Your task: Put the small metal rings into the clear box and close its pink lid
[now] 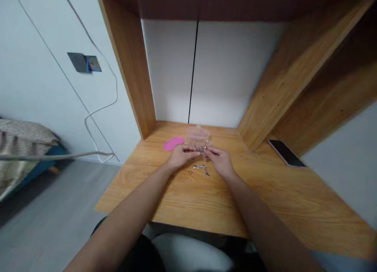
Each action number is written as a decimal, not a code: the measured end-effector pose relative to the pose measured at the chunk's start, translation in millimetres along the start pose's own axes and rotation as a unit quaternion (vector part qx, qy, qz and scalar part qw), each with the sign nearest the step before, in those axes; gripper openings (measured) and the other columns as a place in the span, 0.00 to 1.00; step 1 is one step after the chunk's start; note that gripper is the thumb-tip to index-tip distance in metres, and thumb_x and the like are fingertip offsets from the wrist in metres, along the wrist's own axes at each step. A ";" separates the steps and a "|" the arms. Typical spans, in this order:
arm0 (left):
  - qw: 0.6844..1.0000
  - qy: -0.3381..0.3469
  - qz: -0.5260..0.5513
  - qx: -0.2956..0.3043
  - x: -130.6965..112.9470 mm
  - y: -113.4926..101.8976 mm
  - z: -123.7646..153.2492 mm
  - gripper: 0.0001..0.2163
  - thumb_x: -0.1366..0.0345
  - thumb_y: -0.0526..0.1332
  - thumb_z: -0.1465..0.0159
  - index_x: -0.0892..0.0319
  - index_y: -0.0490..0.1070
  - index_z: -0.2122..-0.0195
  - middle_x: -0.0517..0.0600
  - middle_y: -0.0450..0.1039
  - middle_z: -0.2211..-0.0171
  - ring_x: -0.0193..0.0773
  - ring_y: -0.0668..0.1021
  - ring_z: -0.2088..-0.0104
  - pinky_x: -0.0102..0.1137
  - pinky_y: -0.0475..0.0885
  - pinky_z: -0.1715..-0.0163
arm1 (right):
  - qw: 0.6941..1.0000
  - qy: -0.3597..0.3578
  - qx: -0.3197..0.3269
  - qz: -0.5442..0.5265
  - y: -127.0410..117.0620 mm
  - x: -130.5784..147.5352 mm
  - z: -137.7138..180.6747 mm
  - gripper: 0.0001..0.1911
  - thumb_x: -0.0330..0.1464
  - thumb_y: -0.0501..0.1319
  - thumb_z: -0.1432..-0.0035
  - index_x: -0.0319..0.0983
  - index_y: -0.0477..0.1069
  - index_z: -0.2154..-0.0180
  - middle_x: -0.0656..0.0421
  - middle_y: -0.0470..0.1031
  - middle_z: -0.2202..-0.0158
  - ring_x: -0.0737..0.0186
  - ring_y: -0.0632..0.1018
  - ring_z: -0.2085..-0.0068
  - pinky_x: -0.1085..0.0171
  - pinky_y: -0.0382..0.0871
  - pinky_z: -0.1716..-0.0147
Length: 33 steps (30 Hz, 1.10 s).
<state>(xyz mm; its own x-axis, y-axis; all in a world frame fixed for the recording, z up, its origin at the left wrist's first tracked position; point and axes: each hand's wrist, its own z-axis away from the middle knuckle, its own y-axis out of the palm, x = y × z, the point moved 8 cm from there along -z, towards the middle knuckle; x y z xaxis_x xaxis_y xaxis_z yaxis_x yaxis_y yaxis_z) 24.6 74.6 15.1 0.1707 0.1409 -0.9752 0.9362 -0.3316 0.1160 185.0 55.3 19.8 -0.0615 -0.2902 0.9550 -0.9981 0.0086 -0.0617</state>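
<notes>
Viewed remotely through the head camera, I find both bare hands at work above the desk (206, 209), a flat surface of light, yellow-brown wood with visible streaked grain. The left hand (183, 155) pinches small, thin, silvery metal hardware (200, 149) between thumb and fingers; the right hand (218, 157) grips its opposite side in the same manner. I cannot tell whether this hardware is one item or two; slender shiny parts of it stand up beside the fingertips of each hand. It is located over the rear half of the desk, well back from the front edge.

Just behind it, near the desk's back edge, I note a transparent, round-ended plastic box (198, 133) with traces of pink. A flat, smooth, bright pink oval piece (173, 143) lies beside the left hand, toward the back left corner. Nearer the front edge, between the forearms, I record narrow, polished silvery metal pieces (202, 169) set at an angle to one another, and left of them a small, dark, thin ring (190, 172). A pale, thin ring-like item (149, 165), too small to identify, lies toward the left edge. On the right-hand stretch, beside the upright wooden panel (277, 87), rests a flat, rectangular, black-screened phone (286, 153) with a pale rim.
</notes>
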 end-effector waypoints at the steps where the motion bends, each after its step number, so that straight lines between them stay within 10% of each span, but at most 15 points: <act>1: 1.000 0.003 -0.009 0.003 0.3 0.0 0.1 0.15 0.58 0.76 0.53 0.64 0.82 0.68 0.55 0.82 0.66 0.34 0.79 0.71 0.28 0.72 0.67 | 1.000 0.003 -0.003 -0.002 0.0 -0.5 1.1 0.19 0.45 0.70 0.50 0.39 0.83 0.61 0.57 0.81 0.71 0.65 0.75 0.73 0.64 0.71 0.71; 14: 0.998 0.001 -0.062 0.032 -3.6 5.4 4.0 0.16 0.58 0.75 0.50 0.63 0.83 0.64 0.55 0.83 0.63 0.39 0.82 0.66 0.30 0.74 0.63 | 0.996 -0.081 0.011 0.040 5.6 19.1 7.5 0.11 0.41 0.71 0.49 0.42 0.83 0.65 0.54 0.83 0.63 0.56 0.81 0.60 0.58 0.75 0.57; 33: 0.999 0.010 0.001 0.030 -6.7 7.7 3.5 0.16 0.55 0.74 0.48 0.64 0.82 0.67 0.52 0.80 0.70 0.30 0.75 0.73 0.27 0.67 0.69 | 0.974 -0.182 0.014 0.135 10.2 39.5 16.9 0.11 0.33 0.66 0.42 0.44 0.81 0.56 0.56 0.79 0.63 0.60 0.77 0.64 0.62 0.73 0.66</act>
<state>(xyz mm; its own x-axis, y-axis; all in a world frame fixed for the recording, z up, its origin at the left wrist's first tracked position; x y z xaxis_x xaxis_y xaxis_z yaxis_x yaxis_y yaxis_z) 29.6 67.9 21.9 0.1796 0.1591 -0.9708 0.9159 -0.3871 0.1060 172.5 27.7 52.0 -0.3088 -0.6009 0.7372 -0.9451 0.1069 -0.3088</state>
